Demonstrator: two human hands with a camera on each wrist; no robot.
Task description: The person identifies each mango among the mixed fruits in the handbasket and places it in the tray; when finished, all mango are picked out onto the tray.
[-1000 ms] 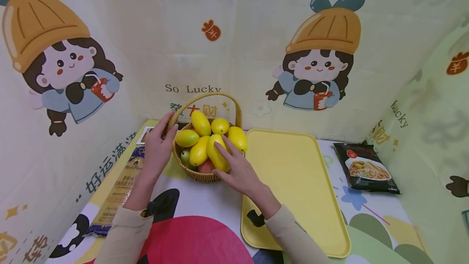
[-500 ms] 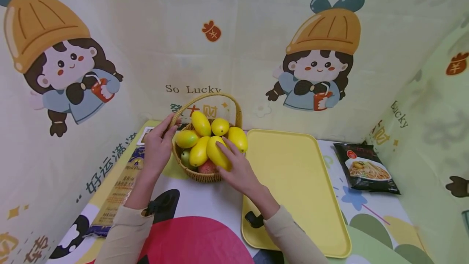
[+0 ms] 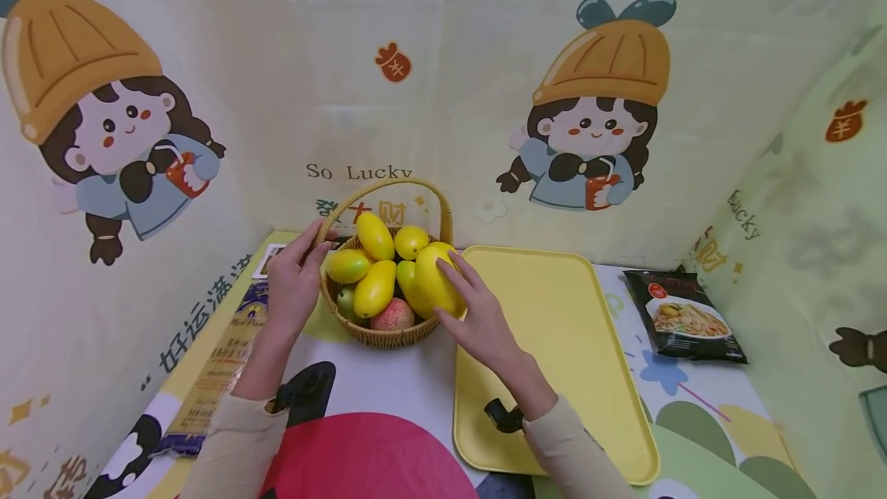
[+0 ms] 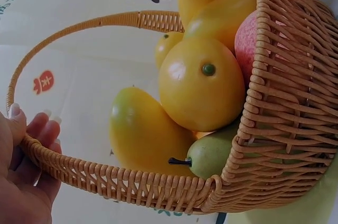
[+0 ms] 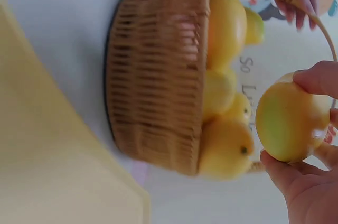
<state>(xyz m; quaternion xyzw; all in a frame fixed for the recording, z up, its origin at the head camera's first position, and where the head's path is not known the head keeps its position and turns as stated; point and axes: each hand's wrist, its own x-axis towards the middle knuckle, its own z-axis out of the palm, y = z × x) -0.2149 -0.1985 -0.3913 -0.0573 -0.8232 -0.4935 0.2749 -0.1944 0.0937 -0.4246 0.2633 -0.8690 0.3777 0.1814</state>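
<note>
A wicker basket with an arched handle holds several yellow mangoes, a pinkish peach and a green pear with a dark stem. My left hand grips the left side of the handle, thumb on one side and fingers curled behind it. With thumb and fingers, my right hand holds a mango. This mango is raised off the pile, above the basket's right rim; the right wrist view shows a gap between it and the other fruit.
Right of the basket lies a yellow tray. A black noodle packet sits beyond the tray's right side. A long pasta packet lies left of the basket, partly behind my left forearm. A printed cloth wall stands behind the basket.
My right hand has taken hold of the front mango and lifted it up and rightward from the pile. The peach shows more now. My left hand remains on the handle.
</note>
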